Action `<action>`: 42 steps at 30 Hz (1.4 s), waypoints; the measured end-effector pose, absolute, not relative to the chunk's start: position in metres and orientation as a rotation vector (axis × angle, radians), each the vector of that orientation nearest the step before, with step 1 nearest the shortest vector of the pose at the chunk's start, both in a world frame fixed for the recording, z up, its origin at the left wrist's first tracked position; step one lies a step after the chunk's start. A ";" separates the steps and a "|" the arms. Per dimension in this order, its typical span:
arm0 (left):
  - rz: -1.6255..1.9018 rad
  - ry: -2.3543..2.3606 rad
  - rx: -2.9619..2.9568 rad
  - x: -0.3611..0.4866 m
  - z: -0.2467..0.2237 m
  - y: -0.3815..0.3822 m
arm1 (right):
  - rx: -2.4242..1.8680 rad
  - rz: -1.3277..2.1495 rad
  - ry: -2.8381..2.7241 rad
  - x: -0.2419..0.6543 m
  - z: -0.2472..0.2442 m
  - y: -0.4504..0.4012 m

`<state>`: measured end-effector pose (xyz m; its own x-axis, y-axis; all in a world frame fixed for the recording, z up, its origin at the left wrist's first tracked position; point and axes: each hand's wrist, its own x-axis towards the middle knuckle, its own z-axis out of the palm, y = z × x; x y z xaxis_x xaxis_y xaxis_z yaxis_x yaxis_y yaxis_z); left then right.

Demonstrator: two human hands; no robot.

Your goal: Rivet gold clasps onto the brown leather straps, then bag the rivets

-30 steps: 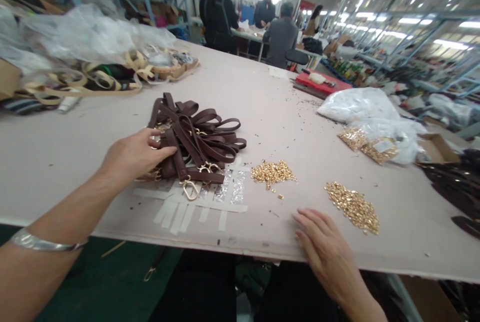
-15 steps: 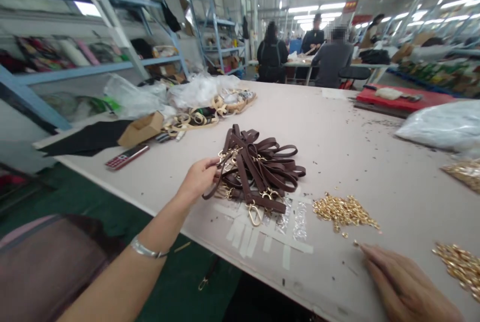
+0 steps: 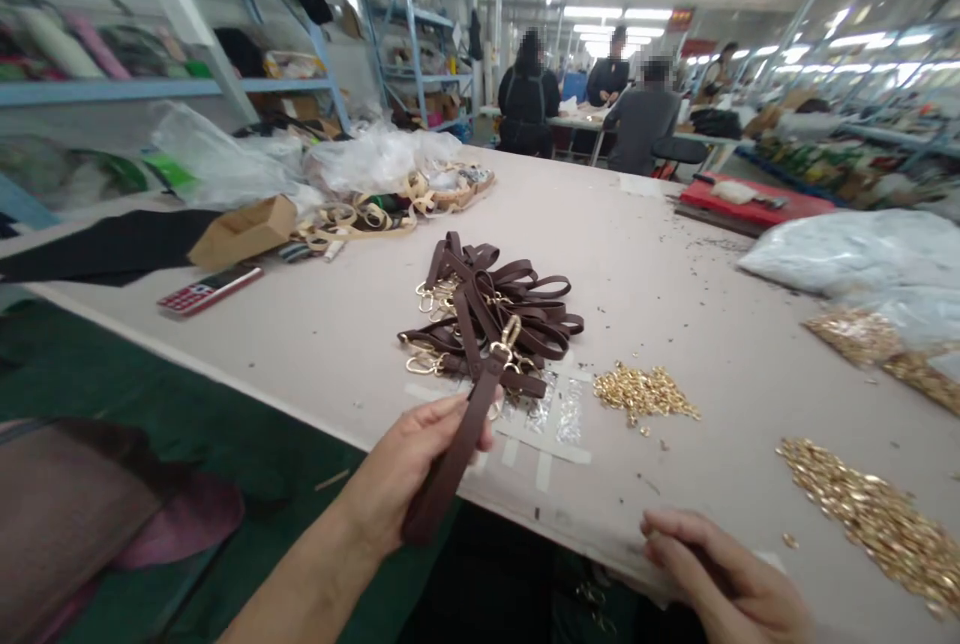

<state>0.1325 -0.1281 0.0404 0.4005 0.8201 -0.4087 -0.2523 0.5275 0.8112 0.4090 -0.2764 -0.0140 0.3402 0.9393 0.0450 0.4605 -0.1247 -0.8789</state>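
Observation:
My left hand [image 3: 409, 449] is closed round a dark brown wrist strap [image 3: 459, 454], raised at the table's near edge. A gold snap hook [image 3: 510, 336] sits at the strap's upper end. Behind it lies a heap of similar brown straps [image 3: 536, 289] with gold hooks. My right hand [image 3: 724, 574] is low at the near edge, thumb and forefinger pinched together; whatever is between them is too small to make out. Beyond that hand is a pile of small gold metal pieces [image 3: 645, 392]. A second pile of gold pieces [image 3: 870, 514] spreads at the right.
Clear packets [image 3: 568, 412] and tape strips lie under the strap heap. To the left are a red phone [image 3: 210, 291], a cardboard box [image 3: 244, 232] and plastic bags [image 3: 382, 159]. At the right are a white bag [image 3: 847, 249] and a red board [image 3: 757, 202]. People work farther back.
My left hand has taken one strap from the heap and brought it nearer. My right hand has shifted left and toward me, still pinched. The view has turned slightly right.

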 end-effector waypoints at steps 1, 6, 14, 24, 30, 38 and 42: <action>0.737 0.839 0.667 0.140 0.039 -0.139 | -1.723 0.760 -1.137 0.400 -0.010 -0.279; 0.542 0.782 0.663 0.168 0.025 -0.183 | -1.633 0.937 -0.774 0.372 0.005 -0.290; 0.177 0.803 0.570 0.181 -0.006 -0.227 | -1.598 0.938 -0.833 0.363 -0.006 -0.301; 0.121 0.619 0.070 0.191 -0.035 -0.219 | -1.593 1.021 -0.923 0.354 -0.010 -0.309; 0.108 0.576 0.062 0.199 -0.038 -0.217 | -1.617 0.991 -0.777 0.369 -0.012 -0.319; 0.321 0.782 0.743 0.202 -0.013 -0.230 | -1.416 1.179 -0.652 0.362 -0.011 -0.319; 0.360 0.781 0.831 0.204 -0.006 -0.231 | -1.381 1.220 -0.663 0.357 -0.008 -0.312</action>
